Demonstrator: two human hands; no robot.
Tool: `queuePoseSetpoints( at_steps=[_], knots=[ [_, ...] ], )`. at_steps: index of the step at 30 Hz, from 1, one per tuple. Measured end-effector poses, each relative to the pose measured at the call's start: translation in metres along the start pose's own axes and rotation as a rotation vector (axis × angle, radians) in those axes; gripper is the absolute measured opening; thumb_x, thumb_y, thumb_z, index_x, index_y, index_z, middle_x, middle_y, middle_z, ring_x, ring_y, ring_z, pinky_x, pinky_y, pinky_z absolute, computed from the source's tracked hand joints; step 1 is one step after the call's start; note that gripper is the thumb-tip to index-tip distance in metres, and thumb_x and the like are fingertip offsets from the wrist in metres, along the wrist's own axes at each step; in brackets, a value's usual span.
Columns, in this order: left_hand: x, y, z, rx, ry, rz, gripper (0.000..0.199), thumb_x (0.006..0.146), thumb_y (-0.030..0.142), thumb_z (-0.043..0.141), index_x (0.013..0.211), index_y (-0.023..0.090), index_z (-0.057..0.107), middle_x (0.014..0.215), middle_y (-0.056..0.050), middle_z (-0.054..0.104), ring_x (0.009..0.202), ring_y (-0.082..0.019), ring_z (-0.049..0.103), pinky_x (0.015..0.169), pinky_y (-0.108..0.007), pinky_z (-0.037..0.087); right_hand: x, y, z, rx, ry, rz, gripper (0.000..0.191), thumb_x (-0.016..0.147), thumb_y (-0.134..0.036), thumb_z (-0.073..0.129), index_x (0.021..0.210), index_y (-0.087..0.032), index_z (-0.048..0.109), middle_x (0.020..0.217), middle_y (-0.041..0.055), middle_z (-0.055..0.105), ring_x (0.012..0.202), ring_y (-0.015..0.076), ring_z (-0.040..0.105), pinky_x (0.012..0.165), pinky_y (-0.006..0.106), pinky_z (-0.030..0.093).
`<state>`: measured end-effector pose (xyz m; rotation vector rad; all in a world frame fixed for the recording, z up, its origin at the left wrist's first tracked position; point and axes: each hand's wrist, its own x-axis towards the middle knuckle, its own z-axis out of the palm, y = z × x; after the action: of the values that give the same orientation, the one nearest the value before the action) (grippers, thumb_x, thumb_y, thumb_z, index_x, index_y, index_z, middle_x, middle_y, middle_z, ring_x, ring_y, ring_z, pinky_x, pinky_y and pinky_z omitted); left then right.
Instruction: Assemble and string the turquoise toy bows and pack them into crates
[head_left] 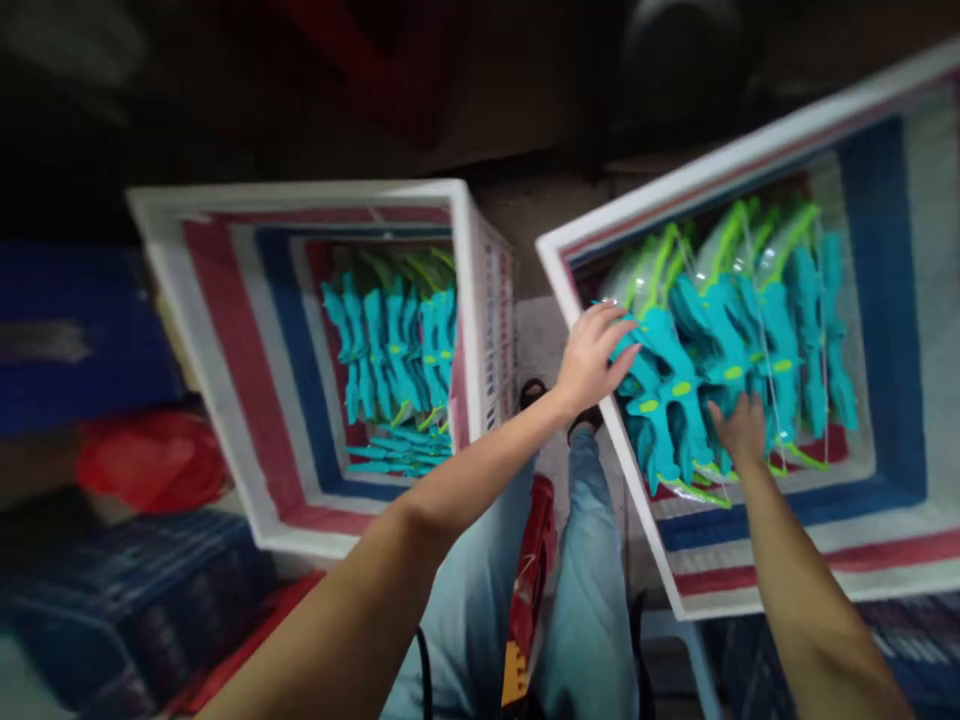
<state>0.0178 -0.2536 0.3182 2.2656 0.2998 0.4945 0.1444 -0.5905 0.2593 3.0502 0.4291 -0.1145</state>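
Observation:
Turquoise toy bows [780, 335] with lime-green limbs and thin strings stand packed in a row inside the right crate [679, 590]. My left hand [596, 355] reaches over that crate's left rim, fingers spread and thumb apart, at the leftmost bows. Lower in the same crate, my right hand [742, 435] is against the front of the middle bows, its thumb held away from the fingers. Its fingertips are partly lost among the turquoise grips. Neither hand is visibly closed round a bow.
A second white crate [300, 190] on the left, lined with striped cloth, holds more turquoise bows [397, 340]. A red plastic bag [154, 460] lies further left. Between the crates are my legs [592, 560] and a red and yellow object [531, 570].

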Motion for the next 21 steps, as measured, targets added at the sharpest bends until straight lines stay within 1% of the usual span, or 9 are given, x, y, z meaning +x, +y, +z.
queuePoseSetpoints(
  at_steps=[2,4,7,9,12,14,17,19,21],
  knots=[
    [-0.053,-0.05,-0.052,0.011,0.247,-0.302,0.028,0.1,0.034,0.043,0.108,0.018,0.065,0.121,-0.012,0.067,0.127,-0.019,0.055,0.115,-0.037,0.041,0.02,-0.04,-0.031,-0.03,0.162,-0.074,0.073,0.091,-0.059,0.035,0.13,-0.003,0.059,0.129,0.032,0.057,0.126,0.0425,0.052,0.102,0.062,0.043],
    [-0.111,-0.107,-0.089,0.051,0.364,-0.683,0.024,0.097,0.029,0.046,0.103,0.018,0.065,0.116,-0.012,0.068,0.12,-0.022,0.059,0.111,-0.041,0.045,0.037,-0.113,-0.068,-0.025,0.327,-0.234,0.067,0.094,-0.058,0.031,0.125,-0.007,0.063,0.122,0.0275,0.062,0.12,0.0399,0.055,0.104,0.061,0.041],
    [-0.195,-0.183,-0.105,0.028,0.302,-1.226,0.023,0.09,0.023,0.048,0.101,0.015,0.067,0.113,-0.014,0.069,0.118,-0.028,0.062,0.108,-0.044,0.046,0.045,-0.275,-0.101,-0.006,0.399,-0.618,0.056,0.099,-0.049,0.028,0.118,-0.013,0.067,0.113,0.0206,0.066,0.114,0.0333,0.056,0.104,0.054,0.041],
    [-0.239,-0.219,-0.095,-0.05,0.239,-1.399,0.022,0.085,0.019,0.051,0.097,0.013,0.069,0.107,-0.016,0.071,0.113,-0.032,0.064,0.102,-0.046,0.05,0.039,-0.395,-0.088,-0.074,0.254,-0.923,0.052,0.102,-0.039,0.024,0.114,-0.015,0.068,0.108,0.016,0.066,0.112,0.0298,0.056,0.104,0.052,0.039],
    [-0.281,-0.254,-0.065,-0.184,0.207,-1.452,0.019,0.08,0.016,0.055,0.091,0.012,0.07,0.1,-0.017,0.072,0.106,-0.033,0.067,0.096,-0.045,0.053,0.023,-0.546,-0.014,-0.299,-0.063,-1.352,0.046,0.102,-0.027,0.026,0.114,-0.012,0.068,0.103,0.0143,0.066,0.11,0.0286,0.055,0.099,0.05,0.039],
    [-0.292,-0.276,-0.041,-0.252,0.207,-1.453,0.022,0.08,0.016,0.056,0.097,0.011,0.069,0.107,-0.019,0.072,0.111,-0.033,0.066,0.1,-0.044,0.051,0.014,-0.607,0.055,-0.493,-0.256,-1.528,0.038,0.097,-0.02,0.034,0.108,-0.009,0.069,0.103,0.0167,0.067,0.112,0.029,0.054,0.097,0.047,0.039],
    [-0.288,-0.317,-0.005,-0.329,0.246,-1.437,0.036,0.085,0.019,0.056,0.118,0.01,0.063,0.126,-0.02,0.065,0.125,-0.031,0.058,0.109,-0.042,0.045,0.011,-0.636,0.152,-0.809,-0.505,-1.628,0.031,0.091,-0.015,0.042,0.097,-0.009,0.072,0.099,0.0167,0.069,0.115,0.0299,0.054,0.098,0.047,0.039],
    [-0.277,-0.348,0.018,-0.374,0.275,-1.422,0.047,0.086,0.022,0.059,0.131,0.01,0.055,0.134,-0.021,0.06,0.131,-0.031,0.053,0.113,-0.042,0.041,0.017,-0.626,0.197,-0.946,-0.575,-1.626,0.029,0.091,-0.017,0.044,0.097,-0.011,0.072,0.098,0.0148,0.07,0.115,0.0292,0.055,0.098,0.049,0.039],
    [-0.265,-0.378,0.037,-0.4,0.266,-1.423,0.059,0.083,0.025,0.066,0.137,0.008,0.048,0.137,-0.024,0.056,0.133,-0.035,0.051,0.113,-0.045,0.041,0.027,-0.608,0.224,-1.004,-0.556,-1.621,0.029,0.091,-0.016,0.045,0.103,-0.012,0.071,0.105,0.0144,0.07,0.114,0.0284,0.056,0.1,0.052,0.037]
  ],
)
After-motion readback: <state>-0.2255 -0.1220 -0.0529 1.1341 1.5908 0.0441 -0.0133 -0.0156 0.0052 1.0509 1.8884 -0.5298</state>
